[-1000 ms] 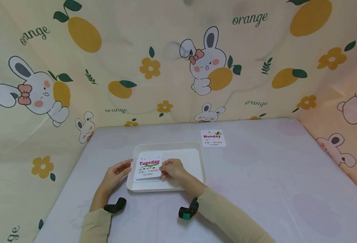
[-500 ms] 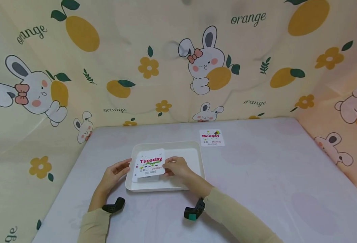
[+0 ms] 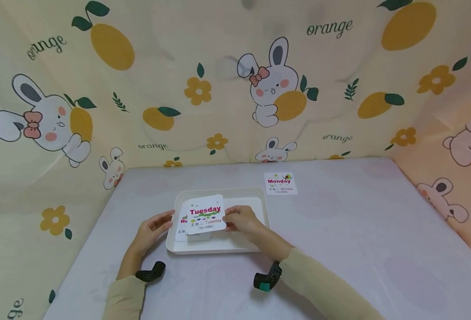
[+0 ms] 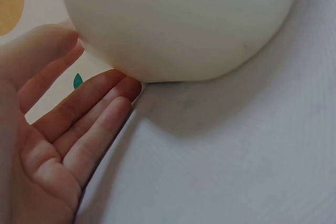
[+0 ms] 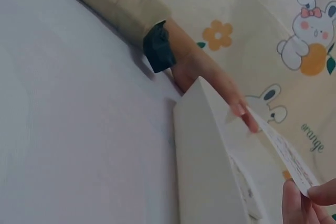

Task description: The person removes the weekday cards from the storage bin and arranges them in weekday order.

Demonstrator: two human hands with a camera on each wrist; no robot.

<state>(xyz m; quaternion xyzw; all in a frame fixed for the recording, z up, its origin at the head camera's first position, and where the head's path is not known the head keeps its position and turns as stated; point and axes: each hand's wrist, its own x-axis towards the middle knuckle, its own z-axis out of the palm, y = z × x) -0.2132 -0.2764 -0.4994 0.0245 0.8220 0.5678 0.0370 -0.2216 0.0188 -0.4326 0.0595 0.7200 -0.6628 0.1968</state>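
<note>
My left hand [image 3: 154,227] touched the left edge of the white tray [image 3: 235,244], its fingers relaxed. My right hand [image 3: 244,222] pinched the Tuesday card [image 3: 205,215] by its right edge, above the tray and a partly covered card [image 3: 182,226]. Farther off, the Monday card [image 3: 281,184] lay on the desk [image 3: 339,226].

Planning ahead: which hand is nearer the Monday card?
Right. The right hand holds the Tuesday card over the tray, to the near left of the Monday card; the left hand is farther left at the tray's edge.
</note>
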